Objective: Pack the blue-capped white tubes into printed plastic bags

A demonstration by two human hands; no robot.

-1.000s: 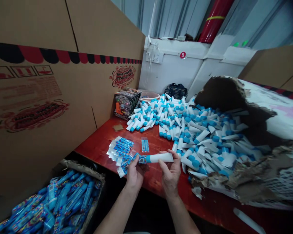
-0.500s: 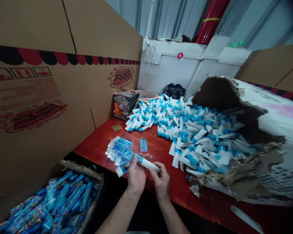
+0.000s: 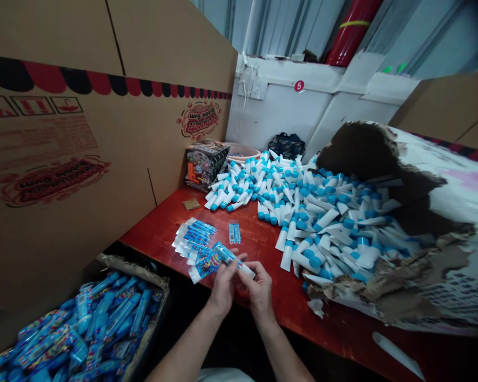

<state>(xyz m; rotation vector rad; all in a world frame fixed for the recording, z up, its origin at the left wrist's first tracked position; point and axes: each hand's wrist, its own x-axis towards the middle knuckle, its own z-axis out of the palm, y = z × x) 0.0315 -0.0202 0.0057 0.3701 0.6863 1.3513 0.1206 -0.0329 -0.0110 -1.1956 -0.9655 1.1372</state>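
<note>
My left hand (image 3: 224,287) and my right hand (image 3: 258,291) sit close together at the table's front edge, both gripping a white tube with a clear printed sleeve (image 3: 225,253) around most of its length. The tube tilts up to the left, and its white end shows by my right fingers. Left of my hands lies a loose stack of printed plastic sleeves (image 3: 193,241). A small blue strip packet (image 3: 234,232) lies just beyond my hands. To the right spreads a large heap of white tubes with blue caps (image 3: 322,223).
The red table (image 3: 157,233) is bordered by a cardboard wall (image 3: 63,159) and a torn carton (image 3: 430,265). A bin of packaged blue tubes (image 3: 103,323) sits low at left. A toy display box (image 3: 206,164), pink basin (image 3: 245,153) and dark bag (image 3: 287,146) stand behind.
My hands have drawn closer together. The sleeve now covers more of the tube, whose white length was bare before, and the tube has tilted from nearly level to slanting.
</note>
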